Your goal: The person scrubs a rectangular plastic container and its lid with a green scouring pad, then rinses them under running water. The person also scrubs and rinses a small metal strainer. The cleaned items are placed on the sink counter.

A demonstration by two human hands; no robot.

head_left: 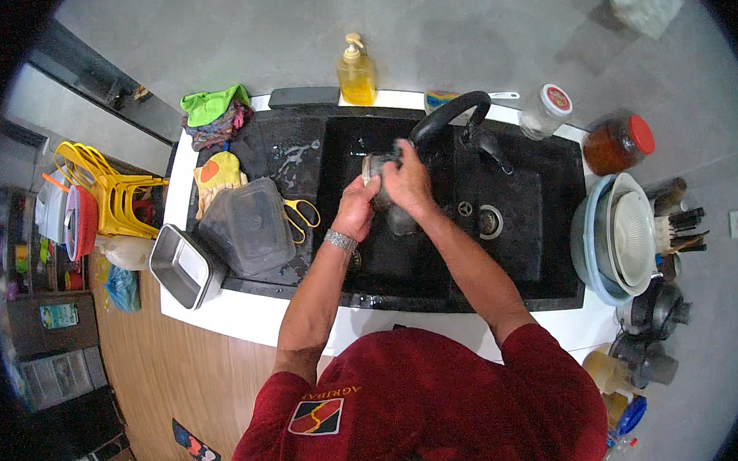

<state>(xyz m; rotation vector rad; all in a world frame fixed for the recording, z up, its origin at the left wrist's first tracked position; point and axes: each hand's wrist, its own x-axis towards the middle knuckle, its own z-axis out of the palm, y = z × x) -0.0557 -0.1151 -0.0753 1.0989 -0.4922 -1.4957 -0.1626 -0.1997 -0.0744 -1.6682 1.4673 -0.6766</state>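
Observation:
Over the black double-bowl sink [378, 274], my left hand [356, 209] grips a clear container [372, 165] by its side, thumb uppermost. My right hand [407, 176] has its thumb and fingers closed about the container's right side near the rim. Motion blur and the fingers hide much of it, and I cannot tell whether a scrubber is between them. Lower in the bowl, below my hands, shows another clear piece [403, 221], partly covered by my right wrist. The black faucet [453, 111] arches just beyond my right hand.
On the left drainboard are a clear plastic tub [255, 221], yellow-handled scissors [305, 218] and a patterned cloth [221, 173]. A steel container [187, 267] stands at the left edge. Behind is a soap pump bottle [356, 76]; nested basins and colanders [632, 240] stand right.

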